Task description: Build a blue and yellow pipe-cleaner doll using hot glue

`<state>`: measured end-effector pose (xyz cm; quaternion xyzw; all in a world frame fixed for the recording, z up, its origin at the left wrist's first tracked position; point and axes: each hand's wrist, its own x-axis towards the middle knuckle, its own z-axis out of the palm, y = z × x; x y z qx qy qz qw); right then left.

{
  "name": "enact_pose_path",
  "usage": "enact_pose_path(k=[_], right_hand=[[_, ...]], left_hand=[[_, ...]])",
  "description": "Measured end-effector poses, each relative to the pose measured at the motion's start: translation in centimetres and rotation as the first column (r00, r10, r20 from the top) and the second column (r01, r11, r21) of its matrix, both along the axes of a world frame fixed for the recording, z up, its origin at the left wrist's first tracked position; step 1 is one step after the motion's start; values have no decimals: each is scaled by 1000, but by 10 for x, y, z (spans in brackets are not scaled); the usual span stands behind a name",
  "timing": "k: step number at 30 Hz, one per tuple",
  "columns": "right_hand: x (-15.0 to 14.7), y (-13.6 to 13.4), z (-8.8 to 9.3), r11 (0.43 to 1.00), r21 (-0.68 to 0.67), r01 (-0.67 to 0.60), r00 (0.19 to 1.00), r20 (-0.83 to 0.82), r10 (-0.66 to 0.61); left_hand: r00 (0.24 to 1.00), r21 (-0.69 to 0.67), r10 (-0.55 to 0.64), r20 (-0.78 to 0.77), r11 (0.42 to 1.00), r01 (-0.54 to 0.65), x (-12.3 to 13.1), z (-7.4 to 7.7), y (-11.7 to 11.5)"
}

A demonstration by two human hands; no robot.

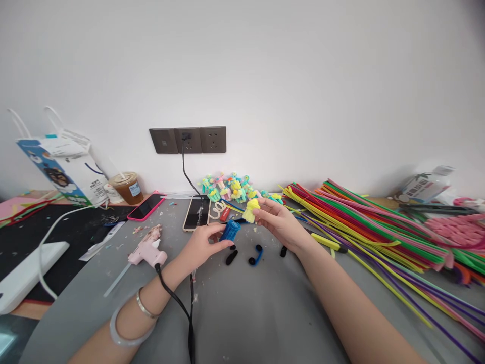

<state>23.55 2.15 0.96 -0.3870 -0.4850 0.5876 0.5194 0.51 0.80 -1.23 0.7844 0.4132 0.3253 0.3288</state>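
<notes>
Between the thumb and fingers of my left hand (204, 241) is a blue rolled piece of pipe cleaner (231, 231). My right hand (278, 220) pinches a yellow fuzzy pipe-cleaner piece (250, 210), close beside the blue one but apart from it. On the grey table below them lie a small black fuzzy piece (231, 257), a blue strip with curled black ends (256, 254) and another black piece (283, 251) by my right wrist. Behind my hands, several small pastel pipe-cleaner figures (235, 188) are heaped against the wall.
A pink glue gun (148, 248) with a black cord rests left of my left arm. Two phones (197, 213), a drink cup (128, 188) and a paper bag (81, 172) stand or lie behind it. Bundled pipe cleaners (364, 222) and a yellow-handled tool (326, 242) lie right.
</notes>
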Motion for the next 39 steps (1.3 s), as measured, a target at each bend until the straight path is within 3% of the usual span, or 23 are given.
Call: enact_pose_path(k=[9, 14, 30, 39], right_hand=[[-6, -1, 1, 976, 218, -11, 997, 82, -7], [-7, 0, -2, 967, 255, 23, 997, 64, -40], [-15, -5, 0, 982, 176, 63, 998, -8, -62], [-12, -7, 6, 996, -57, -64, 992, -115, 57]], left_hand=[[1000, -7, 16, 22, 1000, -16, -2, -2, 1], [999, -32, 12, 50, 999, -10, 0, 1, -1], [1000, -52, -7, 15, 999, 8, 1, 2, -4], [1000, -59, -13, 16, 998, 14, 0, 0, -2]])
